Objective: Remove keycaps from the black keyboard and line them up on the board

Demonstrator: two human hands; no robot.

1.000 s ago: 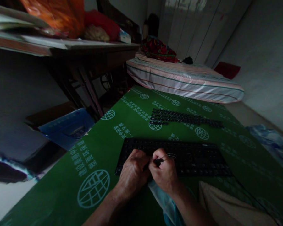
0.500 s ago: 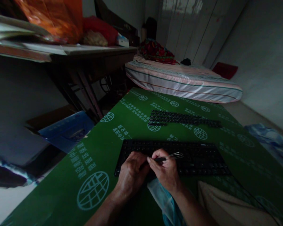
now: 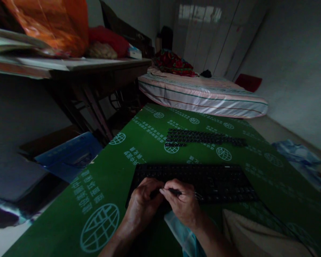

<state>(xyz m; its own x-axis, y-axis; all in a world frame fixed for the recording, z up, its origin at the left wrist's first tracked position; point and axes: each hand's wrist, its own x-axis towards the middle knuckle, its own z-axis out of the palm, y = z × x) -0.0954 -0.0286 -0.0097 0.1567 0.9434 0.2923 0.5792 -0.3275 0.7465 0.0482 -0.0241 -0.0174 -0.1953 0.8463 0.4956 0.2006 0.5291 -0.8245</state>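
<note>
A black keyboard [image 3: 224,180] lies on the green table cover [image 3: 139,150] in front of me. Over its near left part my left hand [image 3: 141,201] is closed, thumb and fingers pinched together; a small dark thing may be between them, too dim to name. My right hand [image 3: 184,205] grips a wire keycap puller [image 3: 176,191] by its dark handle, its thin wires pointing right over the keys. The fingertips of both hands meet. Beyond the keyboard, loose black keycaps [image 3: 200,136] are laid out in rows.
A teal and white cloth [image 3: 180,232] lies under my right wrist, and a beige cloth [image 3: 246,232] to its right. The keyboard's cable [image 3: 279,221] runs off to the lower right. A bed [image 3: 203,96] stands past the table, a cluttered desk [image 3: 101,67] at the left.
The view has shifted slightly. My right hand has turned, so the puller's wires sit lower and show less. Both hands remain together over the keyboard.
</note>
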